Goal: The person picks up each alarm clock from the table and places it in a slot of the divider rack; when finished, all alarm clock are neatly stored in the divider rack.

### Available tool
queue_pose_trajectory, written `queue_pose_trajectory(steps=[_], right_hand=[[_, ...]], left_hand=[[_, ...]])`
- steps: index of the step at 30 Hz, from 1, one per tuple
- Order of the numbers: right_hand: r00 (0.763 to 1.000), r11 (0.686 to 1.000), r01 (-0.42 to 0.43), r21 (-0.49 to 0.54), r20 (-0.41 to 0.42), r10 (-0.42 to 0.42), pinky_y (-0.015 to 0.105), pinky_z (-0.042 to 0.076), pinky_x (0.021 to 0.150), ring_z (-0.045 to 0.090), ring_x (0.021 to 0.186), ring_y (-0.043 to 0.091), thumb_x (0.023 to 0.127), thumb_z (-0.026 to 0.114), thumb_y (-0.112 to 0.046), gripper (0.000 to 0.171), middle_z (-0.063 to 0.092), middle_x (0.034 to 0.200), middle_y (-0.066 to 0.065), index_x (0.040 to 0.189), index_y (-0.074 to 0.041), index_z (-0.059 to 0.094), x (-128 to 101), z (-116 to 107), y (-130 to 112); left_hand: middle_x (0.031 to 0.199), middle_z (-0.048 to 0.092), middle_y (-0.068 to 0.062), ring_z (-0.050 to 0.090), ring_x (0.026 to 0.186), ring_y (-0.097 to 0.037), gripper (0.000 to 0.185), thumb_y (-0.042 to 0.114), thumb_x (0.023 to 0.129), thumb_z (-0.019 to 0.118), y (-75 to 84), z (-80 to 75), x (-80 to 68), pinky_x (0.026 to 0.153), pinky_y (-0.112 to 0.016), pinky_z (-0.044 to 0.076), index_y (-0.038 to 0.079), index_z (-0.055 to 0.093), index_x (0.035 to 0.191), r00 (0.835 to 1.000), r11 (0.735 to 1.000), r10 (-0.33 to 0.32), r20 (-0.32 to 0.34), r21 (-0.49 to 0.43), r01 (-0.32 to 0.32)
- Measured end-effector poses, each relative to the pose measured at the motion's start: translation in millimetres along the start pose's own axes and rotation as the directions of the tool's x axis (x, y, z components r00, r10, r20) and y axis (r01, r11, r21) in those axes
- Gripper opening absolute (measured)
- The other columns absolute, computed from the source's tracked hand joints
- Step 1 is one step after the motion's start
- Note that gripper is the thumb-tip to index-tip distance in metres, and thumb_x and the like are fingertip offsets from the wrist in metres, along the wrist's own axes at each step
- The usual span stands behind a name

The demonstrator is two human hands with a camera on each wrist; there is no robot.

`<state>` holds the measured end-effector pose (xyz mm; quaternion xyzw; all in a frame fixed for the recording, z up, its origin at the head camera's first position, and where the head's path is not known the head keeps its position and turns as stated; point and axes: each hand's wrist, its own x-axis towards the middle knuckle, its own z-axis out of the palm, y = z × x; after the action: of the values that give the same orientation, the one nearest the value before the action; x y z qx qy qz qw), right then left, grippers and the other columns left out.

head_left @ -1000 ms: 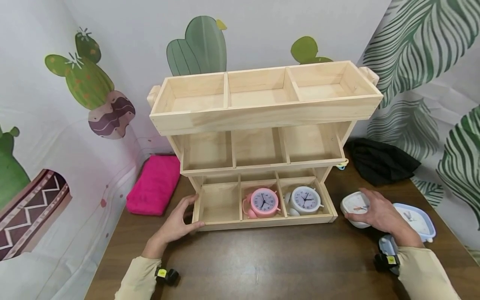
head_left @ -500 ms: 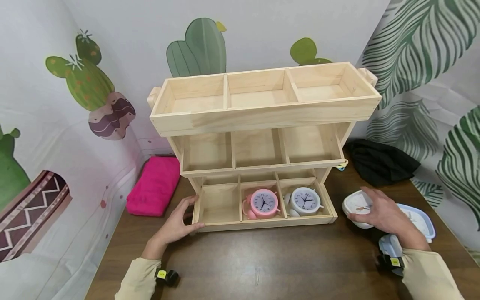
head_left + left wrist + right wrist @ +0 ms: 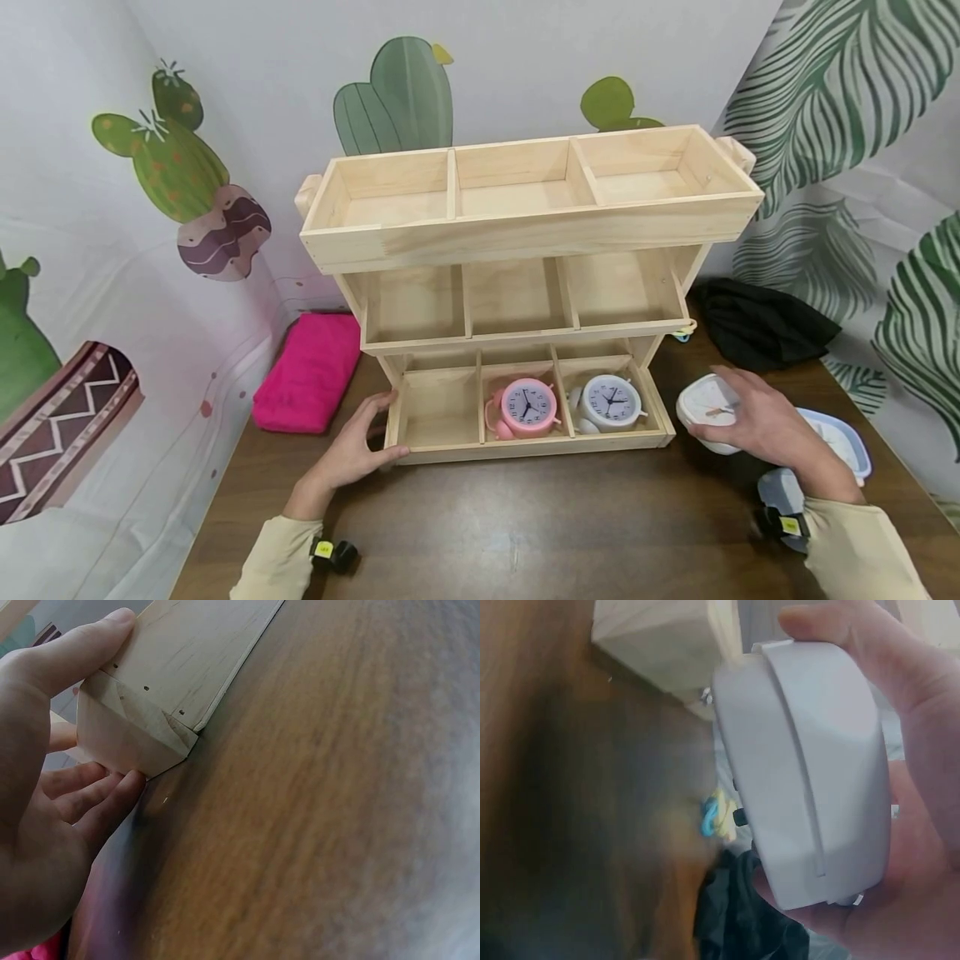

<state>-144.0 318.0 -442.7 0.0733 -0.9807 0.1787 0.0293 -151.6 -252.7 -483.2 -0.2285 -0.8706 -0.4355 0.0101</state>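
My right hand point(image 3: 761, 417) grips a white square alarm clock point(image 3: 705, 408) to the right of the wooden shelf. In the right wrist view the clock point(image 3: 810, 765) shows its side, with thumb and fingers round it. My left hand point(image 3: 354, 446) holds the lower left corner of the three-tier wooden shelf point(image 3: 525, 233), thumb on the front board and fingers round the side, as the left wrist view also shows. A pink round alarm clock point(image 3: 528, 404) sits in the bottom tier's middle compartment. A white round alarm clock point(image 3: 611, 402) sits in the right one.
Behind my right hand lies a blue-rimmed clock point(image 3: 851, 442), and a grey-blue item point(image 3: 782, 492) is partly hidden under the wrist. A black cloth point(image 3: 765, 325) lies at the back right, a pink cloth bundle point(image 3: 307, 371) at the left. Printed curtains hang behind the table.
The white square clock and my right hand shift slightly right, then back left and a little up toward the shelf. My left hand keeps its place on the corner.
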Motion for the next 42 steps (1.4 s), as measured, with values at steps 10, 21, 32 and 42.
queue_pose_trajectory(steps=[10, 21, 32, 42], right_hand=[[0.985, 0.988, 0.156, -0.003, -0.070, -0.156, 0.057, 0.050, 0.083, 0.055, 0.109, 0.041, 0.062, 0.087, -0.049, 0.095, 0.053, 0.128, 0.025, 0.131, 0.004, 0.051, 0.5, -2.5, -20.6], [0.974, 0.974, 0.225, 0.013, -0.039, -0.224, 0.056, 0.050, 0.088, 0.055, 0.112, 0.040, 0.064, 0.086, -0.048, 0.097, 0.054, 0.129, 0.025, 0.139, -0.001, 0.047, 8.3, 1.7, -45.7], [0.948, 0.948, 0.314, 0.053, -0.065, -0.310, 0.046, 0.053, 0.080, 0.058, 0.101, 0.030, 0.062, 0.087, -0.047, 0.094, 0.056, 0.127, 0.019, 0.137, -0.003, 0.050, 24.3, 12.8, -73.6], [0.939, 0.930, 0.344, 0.132, -0.050, -0.340, 0.040, 0.053, 0.078, 0.057, 0.097, 0.024, 0.057, 0.088, -0.045, 0.097, 0.060, 0.115, 0.013, 0.136, -0.005, 0.048, 42.4, 27.3, -107.5]], left_hand=[[0.140, 0.040, -0.030, 0.045, 0.126, -0.043, 0.084, 0.010, 0.075, 0.084, 1.6, -0.5, -0.5, 0.094, -0.053, 0.052, -0.011, 0.037, 0.142, 1.000, 1.000, -0.005, -0.002, 0.003, 0.005], [0.140, 0.040, -0.030, 0.045, 0.126, -0.043, 0.084, 0.010, 0.075, 0.084, 2.0, -1.1, -1.2, 0.094, -0.054, 0.052, -0.011, 0.038, 0.142, 1.000, 1.000, -0.008, -0.003, 0.003, 0.008], [0.140, 0.040, -0.030, 0.046, 0.125, -0.043, 0.085, 0.011, 0.075, 0.085, 3.4, -0.3, -1.8, 0.094, -0.054, 0.052, -0.010, 0.037, 0.142, 1.000, 1.000, -0.024, 0.009, 0.008, 0.023], [0.140, 0.041, -0.029, 0.045, 0.125, -0.043, 0.086, 0.011, 0.074, 0.085, -5.9, 2.1, -0.3, 0.092, -0.056, 0.053, -0.010, 0.037, 0.142, 1.000, 0.999, -0.016, -0.001, 0.027, 0.016]])
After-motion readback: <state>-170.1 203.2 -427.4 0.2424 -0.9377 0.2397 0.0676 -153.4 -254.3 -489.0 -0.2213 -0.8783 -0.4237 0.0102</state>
